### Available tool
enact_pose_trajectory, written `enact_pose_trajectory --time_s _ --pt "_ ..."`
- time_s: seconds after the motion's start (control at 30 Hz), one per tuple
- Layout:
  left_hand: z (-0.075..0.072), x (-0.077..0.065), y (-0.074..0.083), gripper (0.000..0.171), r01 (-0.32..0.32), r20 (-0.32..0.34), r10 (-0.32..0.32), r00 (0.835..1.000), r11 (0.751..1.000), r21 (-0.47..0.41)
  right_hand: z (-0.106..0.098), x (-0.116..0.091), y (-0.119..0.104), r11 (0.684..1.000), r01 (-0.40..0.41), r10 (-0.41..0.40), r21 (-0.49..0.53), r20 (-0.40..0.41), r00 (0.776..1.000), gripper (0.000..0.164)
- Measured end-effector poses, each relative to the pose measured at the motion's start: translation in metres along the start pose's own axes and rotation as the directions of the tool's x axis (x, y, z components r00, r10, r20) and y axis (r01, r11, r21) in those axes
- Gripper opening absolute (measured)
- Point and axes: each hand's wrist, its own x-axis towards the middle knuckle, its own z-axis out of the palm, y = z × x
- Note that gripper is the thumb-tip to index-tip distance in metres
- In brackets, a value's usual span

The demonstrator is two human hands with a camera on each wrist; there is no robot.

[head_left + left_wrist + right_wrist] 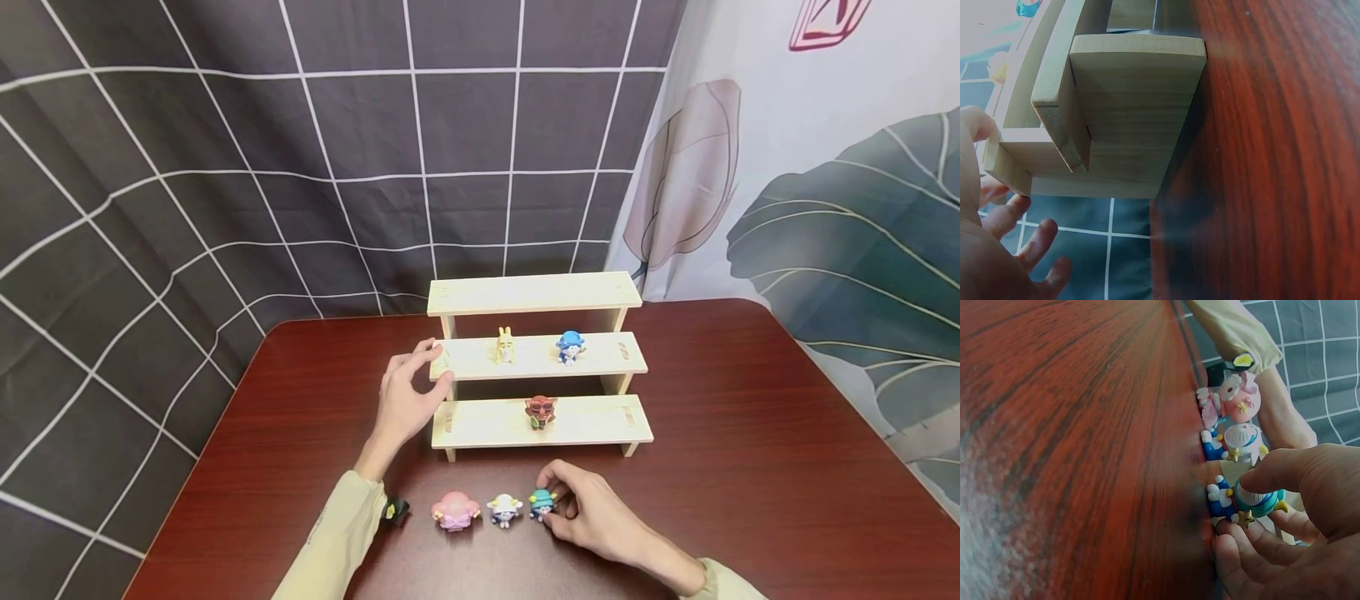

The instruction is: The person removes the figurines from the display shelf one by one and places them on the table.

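My left hand [407, 398] is at the left end of a three-tier wooden display stand [487, 431], its thumb and a finger gripping the middle board's end. In the left wrist view the other fingers [1041, 240] hang beside the stand. With thumb and fingers, my right hand [596, 512] pinches a small figurine in a teal hat [542, 502], low at the tabletop in front of the stand. Left of it stand a white-hatted figurine [505, 509] and a pink figurine [455, 511]. A dark figurine [395, 510] is partly hidden by my left sleeve.
On the middle board stand a yellow rabbit-eared figurine [506, 346] and a blue-hatted figurine [571, 347]. A reddish-brown figurine [540, 412] stands on the lowest board. The reddish wooden table [720, 433] reaches a dark checked curtain [360, 142] and a leaf-patterned curtain [832, 242].
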Motion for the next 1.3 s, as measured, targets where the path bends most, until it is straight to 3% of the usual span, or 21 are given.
enact_pose_trajectory --time_s 1.3 --pt "0.0008 -0.0003 -0.0011 0.041 0.005 -0.004 -0.005 1.000 1.000 -0.003 0.0007 0.0013 0.0018 1.000 -0.018 0.018 0.016 -0.005 1.000 0.037"
